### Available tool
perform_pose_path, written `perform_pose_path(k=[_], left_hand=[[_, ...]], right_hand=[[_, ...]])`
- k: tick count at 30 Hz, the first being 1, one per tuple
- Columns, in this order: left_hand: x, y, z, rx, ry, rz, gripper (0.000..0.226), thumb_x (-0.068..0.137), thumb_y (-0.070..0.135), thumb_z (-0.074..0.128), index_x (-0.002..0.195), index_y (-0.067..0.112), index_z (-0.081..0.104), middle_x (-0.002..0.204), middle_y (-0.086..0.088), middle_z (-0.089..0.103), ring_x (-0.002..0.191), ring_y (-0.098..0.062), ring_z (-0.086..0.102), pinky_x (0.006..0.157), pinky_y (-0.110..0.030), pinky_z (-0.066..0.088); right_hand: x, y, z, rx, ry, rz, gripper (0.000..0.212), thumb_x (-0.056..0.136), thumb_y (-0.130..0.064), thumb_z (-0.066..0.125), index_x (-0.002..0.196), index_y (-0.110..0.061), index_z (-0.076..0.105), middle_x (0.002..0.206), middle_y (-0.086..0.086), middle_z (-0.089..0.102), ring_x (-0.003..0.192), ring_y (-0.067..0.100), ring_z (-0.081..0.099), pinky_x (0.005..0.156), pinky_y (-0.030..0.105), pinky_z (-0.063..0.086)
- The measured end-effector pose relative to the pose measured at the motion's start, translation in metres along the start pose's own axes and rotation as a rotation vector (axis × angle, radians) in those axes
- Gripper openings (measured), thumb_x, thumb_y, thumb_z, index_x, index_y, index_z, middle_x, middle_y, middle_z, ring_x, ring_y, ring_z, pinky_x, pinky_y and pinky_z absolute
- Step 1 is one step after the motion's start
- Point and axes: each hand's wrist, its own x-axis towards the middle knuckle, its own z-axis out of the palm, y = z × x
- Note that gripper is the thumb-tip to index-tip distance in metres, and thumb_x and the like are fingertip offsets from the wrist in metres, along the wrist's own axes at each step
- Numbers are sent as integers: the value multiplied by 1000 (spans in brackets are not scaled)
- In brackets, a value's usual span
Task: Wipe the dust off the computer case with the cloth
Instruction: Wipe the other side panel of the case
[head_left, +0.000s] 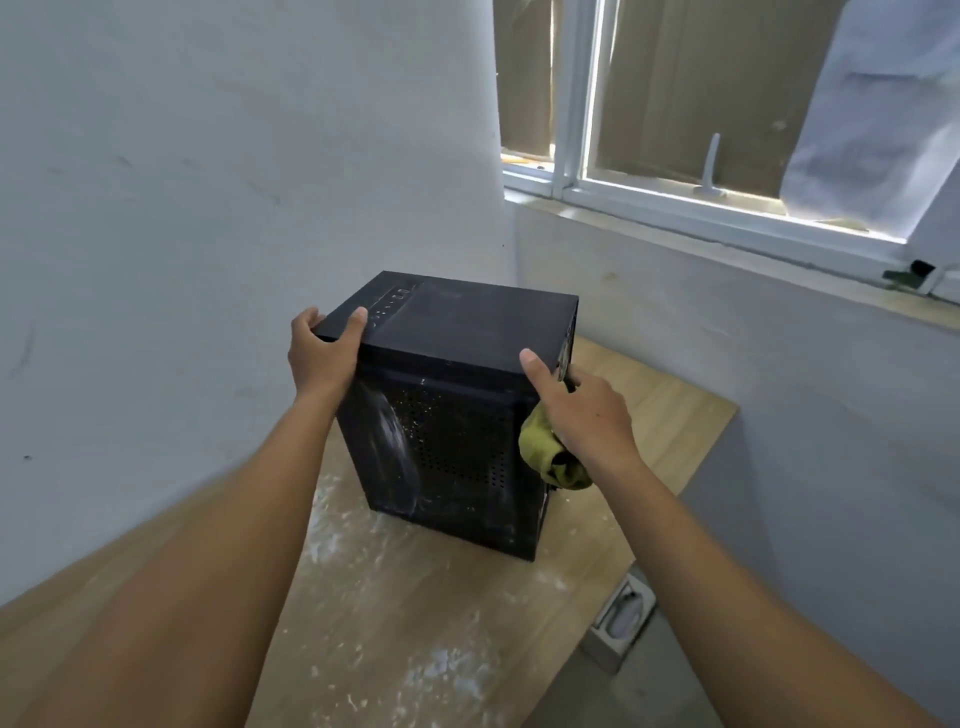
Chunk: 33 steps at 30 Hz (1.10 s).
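A black computer case (457, 395) stands upright on a wooden table (426, 623), its perforated side panel smeared with white dust. My left hand (322, 358) grips the case's near left top corner, thumb on the top face. My right hand (582, 410) grips the near right top corner, thumb on the top, and holds a bunched yellow-green cloth (550, 457) against the case's right edge under the palm. The fingers of both hands are hidden behind the case.
White dust is scattered over the table in front of the case. A white wall rises close on the left. A window (675, 130) with a white frame lies beyond. A small white box (618, 629) sits on the floor to the table's right.
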Motion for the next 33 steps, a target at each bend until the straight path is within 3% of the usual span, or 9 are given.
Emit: perform_pose_path(k=[5, 8, 13, 18, 23, 29, 33], left_hand=[[8, -4, 0, -49, 30, -37, 55, 88, 42, 68, 131, 12, 53, 129, -2, 56, 113, -16, 54, 92, -26, 44], [7, -4, -5, -51, 28, -38, 48, 87, 39, 69, 124, 11, 59, 119, -1, 61, 103, -16, 58, 83, -25, 47], [-10, -1, -12, -17, 102, -27, 48, 88, 39, 69, 126, 11, 60, 110, 6, 57, 100, -11, 55, 90, -26, 46], [-46, 2, -15, -18, 256, -57, 50, 88, 39, 68, 129, 12, 58, 116, 5, 60, 106, -12, 56, 98, -27, 45], [-87, 7, -11, -13, 429, -94, 49, 89, 39, 66, 130, 13, 57, 106, 10, 56, 107, -14, 58, 95, -27, 47], [-135, 24, 16, 53, 639, -147, 44, 89, 40, 65, 126, 18, 59, 100, 13, 56, 99, -11, 55, 89, -25, 43], [-164, 34, 39, 68, 744, -177, 39, 88, 40, 65, 121, 20, 61, 96, 14, 56, 96, -13, 57, 88, -26, 45]], right_hand=[[0, 0, 13, 72, 32, 13, 82, 76, -83, 40, 138, -29, 50, 132, -1, 57, 122, 27, 50, 101, 46, 44], [-2, 2, 20, 126, 69, -4, 81, 75, -81, 47, 137, -29, 50, 130, -2, 59, 120, 26, 51, 100, 47, 45], [9, 3, 10, 187, 63, -59, 63, 84, -68, 52, 135, -31, 54, 120, -2, 59, 110, 22, 54, 96, 40, 45], [36, 10, -6, 224, -56, -122, 51, 84, -62, 57, 126, -32, 62, 104, -8, 57, 99, 15, 53, 82, 30, 42], [70, 14, -18, 205, -229, -197, 49, 78, -63, 62, 113, -30, 71, 105, -9, 68, 99, 15, 62, 90, 37, 50], [107, 20, -43, 203, -456, -300, 35, 85, -53, 62, 106, -27, 72, 95, -13, 68, 87, 7, 63, 67, 22, 44], [126, 27, -60, 190, -549, -354, 28, 85, -52, 62, 88, -26, 72, 84, -12, 69, 79, 7, 64, 63, 23, 44]])
